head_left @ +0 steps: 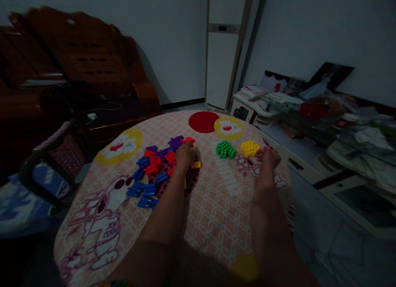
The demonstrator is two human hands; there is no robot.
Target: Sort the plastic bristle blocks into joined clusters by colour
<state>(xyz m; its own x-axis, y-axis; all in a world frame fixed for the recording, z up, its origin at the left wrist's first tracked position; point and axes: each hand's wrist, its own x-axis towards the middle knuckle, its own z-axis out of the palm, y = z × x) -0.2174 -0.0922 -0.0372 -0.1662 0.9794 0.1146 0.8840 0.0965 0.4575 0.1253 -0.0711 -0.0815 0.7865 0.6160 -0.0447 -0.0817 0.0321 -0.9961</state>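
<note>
On a round table with a patterned cloth [216, 204] lies a heap of small plastic pegs: blue ones [145, 192], red ones [154, 161], purple ones [175, 141] and a few yellow. My left hand [185, 155] rests on the right side of this heap, fingers curled down among the pegs; what it grips is hidden. A tidy cluster of green pegs [225, 149] and one of yellow pegs [250, 148] sit further right. My right hand [268, 157] lies just right of the yellow cluster, fingers bent toward it and touching its edge.
A dark wooden sofa [71, 68] stands at back left, with a chair [52, 159] beside the table. A white cabinet [224, 47] is behind. A low glass table [324, 113] cluttered with papers and items runs along the right. A blurred yellow object [244, 268] sits near my lap.
</note>
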